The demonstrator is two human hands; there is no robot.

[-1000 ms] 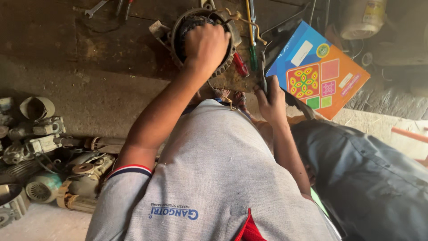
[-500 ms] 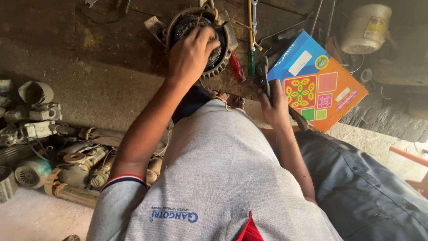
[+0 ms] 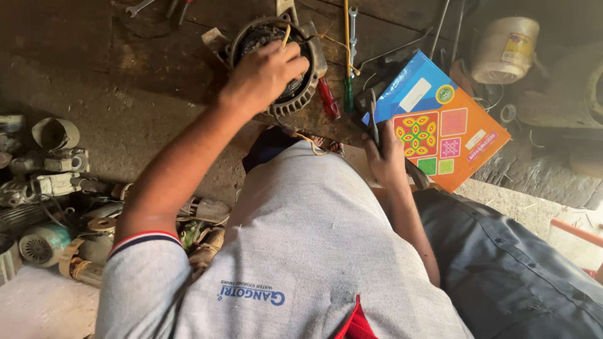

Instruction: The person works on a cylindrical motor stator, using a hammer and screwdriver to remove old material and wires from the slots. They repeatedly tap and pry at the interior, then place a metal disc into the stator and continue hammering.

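Dark, grimy workbench (image 3: 144,81) under me, oil-stained and scratched, tools scattered along its far edge. My left hand (image 3: 264,74) is up on the motor stator (image 3: 295,94), fingers spread and curled down over its top, gripping the round ribbed housing; a yellowish wire pokes up just past my knuckles. My right hand (image 3: 384,150) is well apart from the left, low and close to my body, closed around a thin dark tool (image 3: 374,116) that sticks up from my fist; I can't tell what kind it is. Between my hands lie a red-handled screwdriver (image 3: 328,99) and a green-handled one (image 3: 347,94), side by side, just beside the stator. Right behind my right hand sits a blue and orange box (image 3: 452,135) with bright square patterns, tilted on the bench edge. Beyond it, far off to the right, a pale bucket (image 3: 505,49). Out past my left elbow, down low, a heap of old motor parts (image 3: 50,188) and casings. A spanner (image 3: 139,7) lies at the far edge, beyond my left hand.
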